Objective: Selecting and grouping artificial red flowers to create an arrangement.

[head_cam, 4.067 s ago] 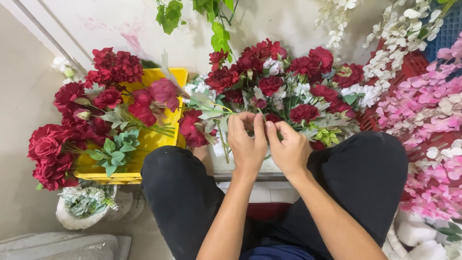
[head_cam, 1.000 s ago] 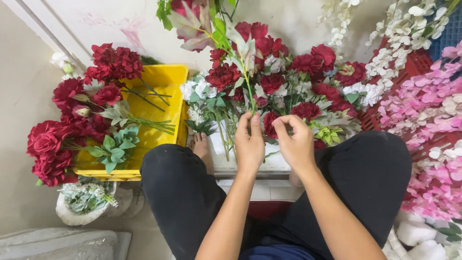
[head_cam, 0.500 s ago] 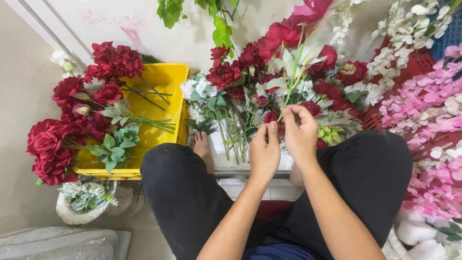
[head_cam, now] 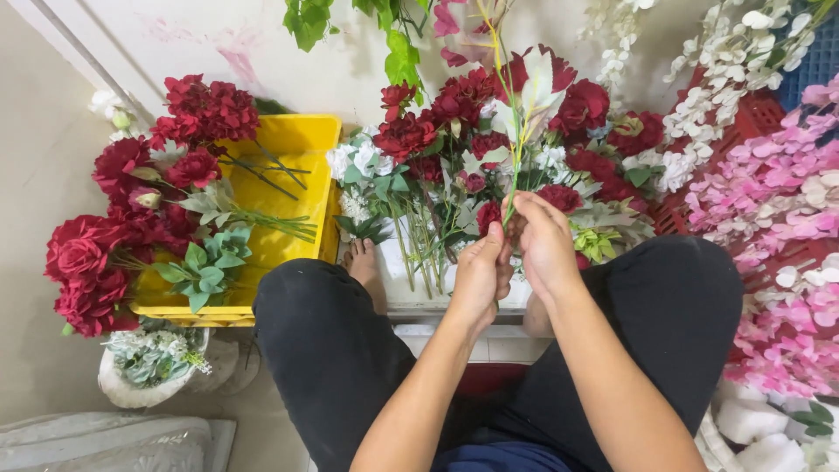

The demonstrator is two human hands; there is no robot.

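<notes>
A yellow crate (head_cam: 301, 144) stands on the floor at the left. It holds dark red artificial roses (head_cam: 131, 201) with green leaves, and many blooms hang over its left edge. In front of the person, a white container (head_cam: 398, 262) holds a thick bunch of red and white flowers (head_cam: 454, 131). At the right, a red crate (head_cam: 760, 114) carries white blossom sprays (head_cam: 725, 70), and pink blossom branches (head_cam: 769, 218) lie beside it.

The left hand (head_cam: 479, 275) and the right hand (head_cam: 544, 240) meet over the knees. Both have a closed grip on one thin green flower stem (head_cam: 516, 149), which stands upright, its pink bloom at the top edge.

The floor (head_cam: 35, 175) is pale and smooth, and the wall (head_cam: 175, 35) behind is whitish with faint pink stains.
</notes>
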